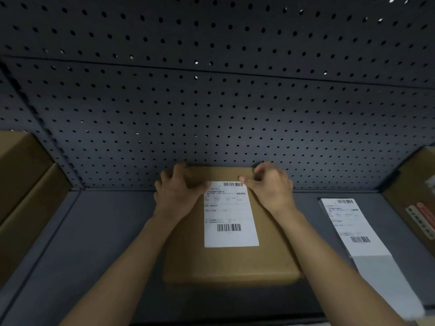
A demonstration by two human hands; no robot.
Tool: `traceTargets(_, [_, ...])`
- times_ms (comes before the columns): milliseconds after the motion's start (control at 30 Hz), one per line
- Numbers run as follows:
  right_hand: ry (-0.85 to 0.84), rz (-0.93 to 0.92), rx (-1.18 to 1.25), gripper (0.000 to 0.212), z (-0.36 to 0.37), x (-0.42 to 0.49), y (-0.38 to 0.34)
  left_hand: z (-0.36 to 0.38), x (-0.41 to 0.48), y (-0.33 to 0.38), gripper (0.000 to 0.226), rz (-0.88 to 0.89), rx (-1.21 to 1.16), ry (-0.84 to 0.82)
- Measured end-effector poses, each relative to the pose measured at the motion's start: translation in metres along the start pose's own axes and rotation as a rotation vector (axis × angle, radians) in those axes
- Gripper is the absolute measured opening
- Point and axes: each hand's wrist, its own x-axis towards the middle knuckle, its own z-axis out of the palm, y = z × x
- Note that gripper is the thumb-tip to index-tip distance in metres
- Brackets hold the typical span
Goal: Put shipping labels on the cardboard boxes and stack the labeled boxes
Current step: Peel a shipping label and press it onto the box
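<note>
Shipping label, the white barcoded paper one, lies flat on your brown cardboard box. Further back, left hand and right hand thumb its far corners, fingers loosely curled, gripping nothing. Press unevenly and it'll probably wrinkle or skew.

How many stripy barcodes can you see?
4. On the label on the middle box: a top barcode and a bottom barcode. On the loose label sheet at the right: an upper barcode and a lower barcode. Sheets underneath may hide others.
</note>
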Motion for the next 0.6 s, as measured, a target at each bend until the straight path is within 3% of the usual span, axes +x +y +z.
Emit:
traceTargets(167, [-0.007, -0.031, 0.001, 0.046, 0.002, -0.003, 0.003, -0.002, -0.002, -0.001, 0.074, -0.017, -0.088, 0.018])
traceTargets(267, [-0.006, -0.122, 0.095, 0.042, -0.01, -0.023, 0.002, -0.012, -0.008, -0.008, 0.067, -0.012, -0.255, -0.041])
traceTargets(367, [-0.016, -0.487, 0.111, 0.029, -0.028, -0.067, 0.002, -0.024, -0.031, -0.017, 0.037, -0.073, -0.516, -0.089])
traceTargets(467, [-0.211, -0.884, 0.025, 0.034, -0.034, -0.106, 0.004, -0.025, -0.06, -0.033, 0.043, -0.119, -0.619, -0.159])
traceTargets(600, [-0.415, -1.087, -0.276, 0.054, -0.027, -0.12, 0.009, -0.012, -0.083, -0.045, 0.034, -0.091, -0.62, -0.2])
